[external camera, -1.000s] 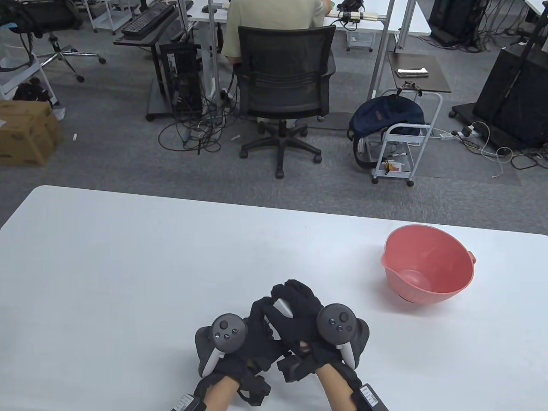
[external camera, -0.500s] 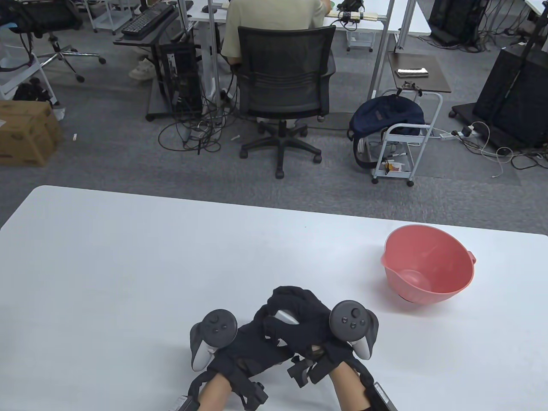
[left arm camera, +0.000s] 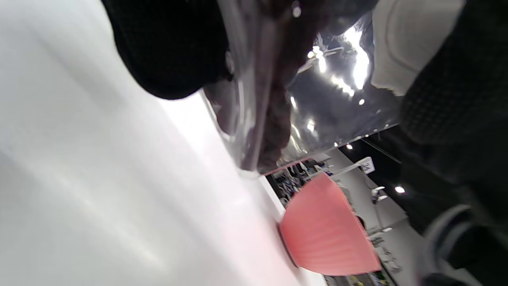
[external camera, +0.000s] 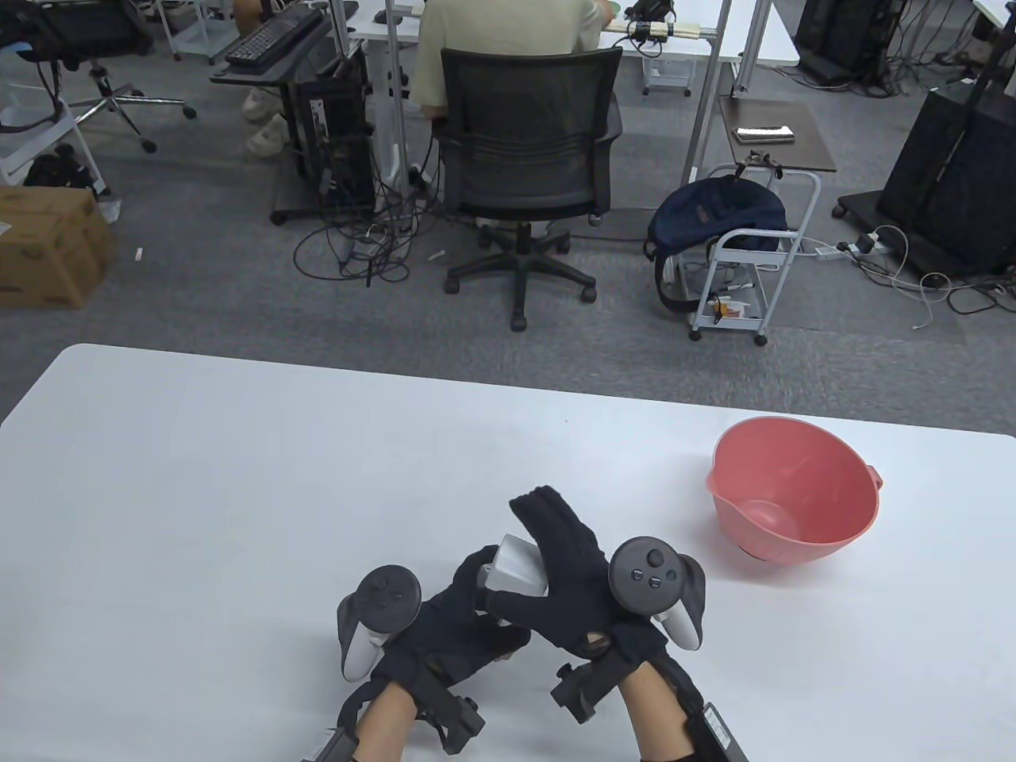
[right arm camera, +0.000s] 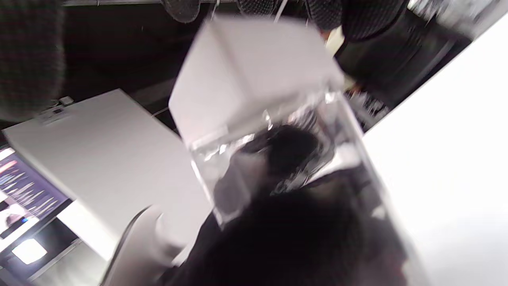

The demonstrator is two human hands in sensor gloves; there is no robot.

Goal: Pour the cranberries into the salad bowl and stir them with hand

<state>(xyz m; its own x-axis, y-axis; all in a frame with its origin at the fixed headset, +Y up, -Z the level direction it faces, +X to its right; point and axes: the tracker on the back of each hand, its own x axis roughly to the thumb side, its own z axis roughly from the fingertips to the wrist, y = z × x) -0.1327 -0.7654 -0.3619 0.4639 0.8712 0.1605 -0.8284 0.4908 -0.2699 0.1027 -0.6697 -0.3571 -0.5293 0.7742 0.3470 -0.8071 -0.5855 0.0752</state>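
Low over the front middle of the white table [external camera: 238, 476], both gloved hands hold a small clear cranberry container [external camera: 516, 567] with a white lid. My left hand [external camera: 464, 591] grips its body from the left. My right hand [external camera: 559, 556] has its fingers stretched up behind the lid and its thumb across the front. The left wrist view shows dark cranberries [left arm camera: 274, 119] behind the clear wall and the lid [left arm camera: 401, 43] at the upper right. In the right wrist view the lid [right arm camera: 254, 71] stands tilted up over the clear box [right arm camera: 278, 159]. The pink salad bowl [external camera: 794, 492] sits apart at the right, with nothing in it.
Beyond the table's far edge a person sits in a black office chair [external camera: 528, 143] with their back to me. A small white cart [external camera: 746, 254] with a dark backpack stands on the floor behind the bowl. The bowl [left arm camera: 325, 234] also appears in the left wrist view.
The right hand's fingers have straightened up from a curl over the container, baring more of the white lid. The left hand has rolled a little outward to the left.
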